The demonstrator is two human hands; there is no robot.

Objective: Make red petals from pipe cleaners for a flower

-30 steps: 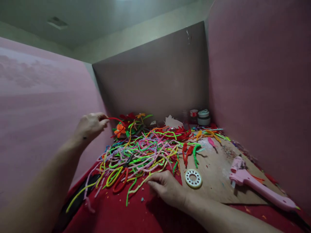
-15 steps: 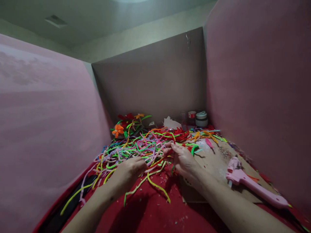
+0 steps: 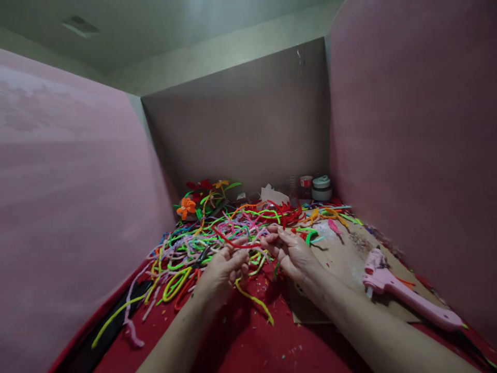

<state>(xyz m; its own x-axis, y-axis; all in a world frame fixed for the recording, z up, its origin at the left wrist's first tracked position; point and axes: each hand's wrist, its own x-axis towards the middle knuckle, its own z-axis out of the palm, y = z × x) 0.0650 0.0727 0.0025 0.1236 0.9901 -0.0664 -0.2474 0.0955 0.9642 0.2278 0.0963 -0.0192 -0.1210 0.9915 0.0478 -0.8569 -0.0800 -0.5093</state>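
A red pipe cleaner (image 3: 248,246) stretches between my two hands, over the front of a tangled heap of coloured pipe cleaners (image 3: 217,235). My left hand (image 3: 227,267) is closed on it with thumb and fingers; its free end points up and left past the fingers. To the right, my right hand (image 3: 295,254) pinches the other part of the same pipe cleaner, and the exact grip is hidden behind the fingers. Another red strand rises near the right fingertips, and I cannot tell whether it belongs to the held one.
A pink glue gun (image 3: 411,300) lies on a cardboard sheet (image 3: 341,269) at the right. Pipe-cleaner flowers (image 3: 187,208) stand at the back left. A lidded jar (image 3: 322,189) is at the back right. Pink panels rise on both sides above the red cloth (image 3: 256,336).
My left hand has turned and come up beside the red pipe cleaner, whose end now shows beyond its fingers. The right hand stays nearly in place. Strands at the left front have shifted.
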